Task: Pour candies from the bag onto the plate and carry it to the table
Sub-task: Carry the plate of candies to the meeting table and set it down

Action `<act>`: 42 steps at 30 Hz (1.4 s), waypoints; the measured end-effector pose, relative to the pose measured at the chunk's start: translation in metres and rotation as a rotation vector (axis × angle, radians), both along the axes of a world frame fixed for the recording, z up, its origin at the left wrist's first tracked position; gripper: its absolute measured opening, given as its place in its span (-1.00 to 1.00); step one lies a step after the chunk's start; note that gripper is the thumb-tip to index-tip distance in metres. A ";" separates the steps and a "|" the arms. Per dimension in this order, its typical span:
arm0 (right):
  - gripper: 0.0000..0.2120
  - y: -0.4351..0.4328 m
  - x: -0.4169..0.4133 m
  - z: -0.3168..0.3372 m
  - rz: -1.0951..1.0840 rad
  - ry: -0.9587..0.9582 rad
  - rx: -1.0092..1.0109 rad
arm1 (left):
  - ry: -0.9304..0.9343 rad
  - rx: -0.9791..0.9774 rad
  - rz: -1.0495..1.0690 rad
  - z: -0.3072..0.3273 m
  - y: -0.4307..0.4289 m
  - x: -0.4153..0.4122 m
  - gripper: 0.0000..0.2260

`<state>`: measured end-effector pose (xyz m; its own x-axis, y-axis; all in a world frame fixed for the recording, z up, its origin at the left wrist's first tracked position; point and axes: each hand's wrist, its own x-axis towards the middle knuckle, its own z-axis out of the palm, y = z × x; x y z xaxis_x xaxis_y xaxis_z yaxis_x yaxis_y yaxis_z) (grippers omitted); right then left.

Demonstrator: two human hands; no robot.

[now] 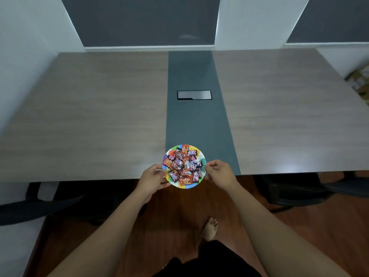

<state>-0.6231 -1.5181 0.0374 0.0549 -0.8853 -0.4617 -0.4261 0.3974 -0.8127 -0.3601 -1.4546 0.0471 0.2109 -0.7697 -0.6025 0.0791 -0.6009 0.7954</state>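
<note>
Both hands, left [152,179] and right [219,171], are gripping opposite rims of the plate [196,183], holding it over the surface's [99,116] near edge. Heaped candies [182,165] are loose and light, likely sliding if tilted; level rim holds suit it.

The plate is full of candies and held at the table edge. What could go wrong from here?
1. The wrapped candies are heaped on the small colourful round plate, so a tilt could spill some.
2. The plate straddles the near edge of the wood-and-grey table; released too early, it may tip to the floor.
3. The left hand and right hand pinch only the rim.
</note>
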 end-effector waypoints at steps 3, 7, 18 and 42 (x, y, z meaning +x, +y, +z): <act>-0.90 -0.047 -0.012 -0.001 0.019 0.012 0.008 | -0.036 0.012 0.025 -0.002 -0.037 -0.015 -0.84; -0.93 -0.096 -0.027 -0.002 0.048 0.021 0.032 | -0.077 0.015 0.057 -0.003 -0.080 -0.031 -0.87; -0.85 -0.211 -0.037 -0.002 0.045 0.025 0.070 | -0.098 0.029 0.042 -0.004 -0.201 -0.037 -0.87; -0.80 -0.430 0.036 -0.026 -0.053 0.199 0.126 | -0.122 0.071 -0.052 -0.048 -0.464 0.030 -0.87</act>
<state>-0.5875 -1.9480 0.0111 -0.0930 -0.8195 -0.5655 -0.5486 0.5162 -0.6578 -0.3298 -1.9190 -0.0010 0.2469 -0.7378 -0.6283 -0.0481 -0.6569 0.7525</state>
